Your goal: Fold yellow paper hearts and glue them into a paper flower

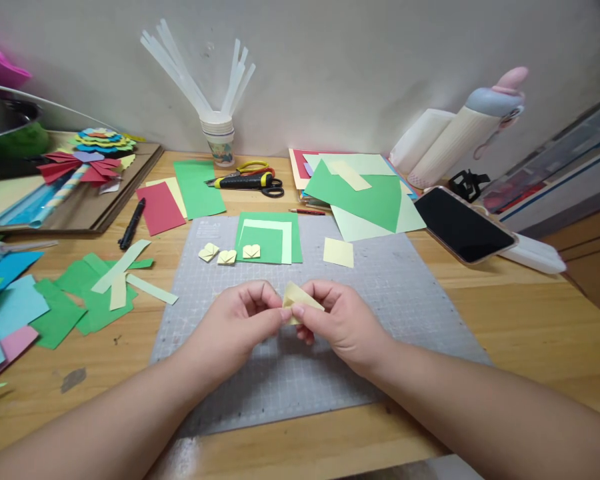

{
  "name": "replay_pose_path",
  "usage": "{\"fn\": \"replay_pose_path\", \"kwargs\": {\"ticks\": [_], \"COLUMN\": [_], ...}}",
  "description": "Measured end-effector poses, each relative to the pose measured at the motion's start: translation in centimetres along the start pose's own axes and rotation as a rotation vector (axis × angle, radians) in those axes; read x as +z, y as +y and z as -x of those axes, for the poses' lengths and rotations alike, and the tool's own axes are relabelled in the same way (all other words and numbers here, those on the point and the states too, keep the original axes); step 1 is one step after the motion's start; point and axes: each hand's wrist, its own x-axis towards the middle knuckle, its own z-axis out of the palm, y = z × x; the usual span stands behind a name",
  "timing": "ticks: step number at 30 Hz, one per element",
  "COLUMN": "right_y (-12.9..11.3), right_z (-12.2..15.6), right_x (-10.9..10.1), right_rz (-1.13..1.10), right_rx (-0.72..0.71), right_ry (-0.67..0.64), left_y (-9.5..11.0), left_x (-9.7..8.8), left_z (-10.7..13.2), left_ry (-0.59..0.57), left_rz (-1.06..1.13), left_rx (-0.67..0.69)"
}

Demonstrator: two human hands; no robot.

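Note:
Between my two hands, just above the grey cutting mat (260,393), is a small folded piece of pale yellow paper (294,293). My left hand (245,313) pinches its left edge between thumb and fingertips. On the other side, my right hand (343,320) grips it with the thumb pressed on its front. Beyond the hands, three folded yellow paper hearts (227,257) lie in a row, one of them on stacked green and pale green squares (265,240). A flat yellow paper square (339,253) rests on the mat to the right.
Green paper scraps (105,293) and a black pen (131,223) lie left. Scissors (273,187) and a paper cup (219,143) with white strips stand along the back. Paper sheets (360,200), a phone (463,223) and a bottle (467,127) are at right.

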Motion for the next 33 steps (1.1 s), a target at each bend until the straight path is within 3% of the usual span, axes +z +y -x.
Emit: {"fn": "replay_pose_path", "kwargs": {"ticks": [9, 14, 25, 29, 33], "right_y": [-0.13, 0.06, -0.20, -0.04, 0.41], "right_z": [0.19, 0.24, 0.27, 0.16, -0.09], "right_x": [0.17, 0.09, 0.03, -0.02, -0.18], "right_rz": [0.010, 0.034, 0.033, -0.033, -0.128], "right_rx": [0.017, 0.016, 0.053, 0.028, 0.016], "right_ry": [-0.021, -0.039, -0.070, -0.026, 0.026], "left_y": [0.03, 0.07, 0.34, 0.24, 0.24], "left_x": [-0.23, -0.42, -0.87, -0.84, -0.45], "left_z": [0.02, -0.04, 0.23, 0.09, 0.15], "left_ry": [-0.005, -0.093, 0.029, 0.021, -0.058], "left_rz": [-0.117, -0.157, -0.423, -0.373, -0.294], "left_rx": [0.080, 0.103, 0.138, 0.166, 0.100]}}
